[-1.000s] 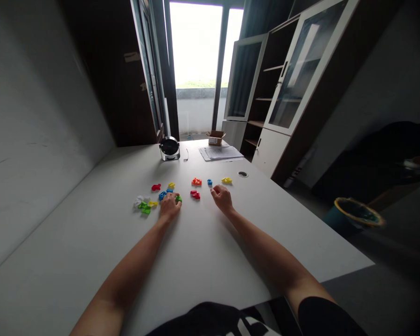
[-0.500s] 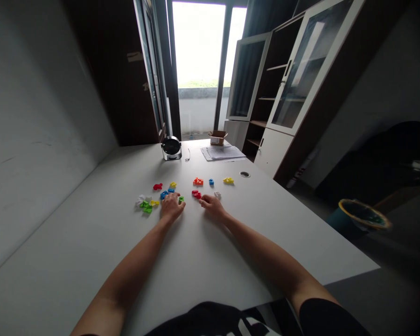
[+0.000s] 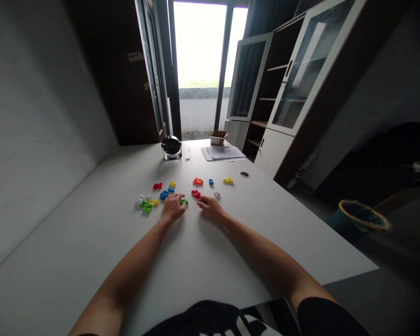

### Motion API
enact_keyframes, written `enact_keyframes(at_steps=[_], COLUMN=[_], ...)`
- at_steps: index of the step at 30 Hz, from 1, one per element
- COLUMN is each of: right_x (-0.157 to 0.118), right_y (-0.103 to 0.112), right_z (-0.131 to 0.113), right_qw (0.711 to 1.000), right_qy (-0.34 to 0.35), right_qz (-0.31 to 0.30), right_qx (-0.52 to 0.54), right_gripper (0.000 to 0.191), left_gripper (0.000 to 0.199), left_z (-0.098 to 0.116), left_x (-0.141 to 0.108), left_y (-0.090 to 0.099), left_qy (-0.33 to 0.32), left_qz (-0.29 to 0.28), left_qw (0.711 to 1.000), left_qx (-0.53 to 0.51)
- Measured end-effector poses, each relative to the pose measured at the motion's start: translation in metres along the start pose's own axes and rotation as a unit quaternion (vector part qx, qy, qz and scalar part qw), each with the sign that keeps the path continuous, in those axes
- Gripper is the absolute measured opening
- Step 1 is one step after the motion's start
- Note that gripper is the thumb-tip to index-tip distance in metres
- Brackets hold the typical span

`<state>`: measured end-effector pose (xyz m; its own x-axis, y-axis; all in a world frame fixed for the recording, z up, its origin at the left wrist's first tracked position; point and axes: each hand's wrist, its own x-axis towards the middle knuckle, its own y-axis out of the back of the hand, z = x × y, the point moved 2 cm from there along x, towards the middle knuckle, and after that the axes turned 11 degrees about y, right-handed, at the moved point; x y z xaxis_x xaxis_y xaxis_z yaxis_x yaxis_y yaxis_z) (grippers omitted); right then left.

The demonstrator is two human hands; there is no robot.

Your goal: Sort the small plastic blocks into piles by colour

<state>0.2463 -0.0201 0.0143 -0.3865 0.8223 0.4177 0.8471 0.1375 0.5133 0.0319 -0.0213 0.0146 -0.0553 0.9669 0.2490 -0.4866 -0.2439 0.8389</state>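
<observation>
My left hand rests on the table with a small green plastic block between thumb and fingers. Just beyond that hand lie blue blocks, and a yellow piece is to its left. My right hand lies opposite, fingers curled inward; whatever is inside them is hidden. Red blocks sit just past its fingertips, and a white block is behind its knuckles.
Green pieces and white pieces lie at left. Farther back are a red piece, orange blocks, a blue block and yellow pieces. A round black device, papers and a cardboard box stand beyond.
My left hand has shifted slightly right and nearer to me, bringing the green block toward my right hand. My right hand has moved slightly left.
</observation>
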Motion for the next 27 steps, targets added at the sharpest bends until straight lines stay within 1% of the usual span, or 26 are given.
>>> enact_keyframes(at_steps=[5, 9, 12, 15, 18, 22, 27], right_x=[0.0, 0.0, 0.0, -0.001, -0.001, -0.001, -0.001], right_y=[-0.001, -0.002, -0.003, -0.004, -0.004, -0.003, -0.002], right_z=[0.004, 0.006, 0.006, 0.007, 0.008, 0.008, 0.007], right_qw=[1.0, 1.0, 1.0, 1.0, 1.0, 1.0, 1.0], right_qy=[0.011, 0.016, 0.017, 0.012, 0.003, 0.005, 0.013], right_qz=[0.001, 0.003, 0.005, 0.016, 0.027, 0.02, 0.011], right_qx=[-0.006, -0.007, -0.012, -0.013, -0.011, -0.007, -0.008], right_gripper=[0.023, 0.022, 0.022, 0.021, 0.024, 0.031, 0.035], left_gripper=[0.025, 0.023, 0.027, 0.031, 0.031, 0.025, 0.026], left_z=[0.001, -0.002, 0.0, 0.007, 0.014, 0.019, 0.023], left_x=[-0.003, -0.001, -0.001, -0.004, -0.008, -0.01, -0.013], left_y=[-0.001, 0.0, 0.002, 0.004, 0.005, 0.006, 0.009], left_qy=[-0.02, -0.022, -0.056, -0.097, -0.128, -0.164, -0.202], left_qz=[-0.002, 0.016, 0.015, 0.003, -0.002, -0.007, 0.001], left_qw=[1.0, 1.0, 0.997, 0.991, 0.985, 0.98, 0.976], left_qx=[0.006, -0.01, -0.044, -0.089, -0.119, -0.115, -0.087])
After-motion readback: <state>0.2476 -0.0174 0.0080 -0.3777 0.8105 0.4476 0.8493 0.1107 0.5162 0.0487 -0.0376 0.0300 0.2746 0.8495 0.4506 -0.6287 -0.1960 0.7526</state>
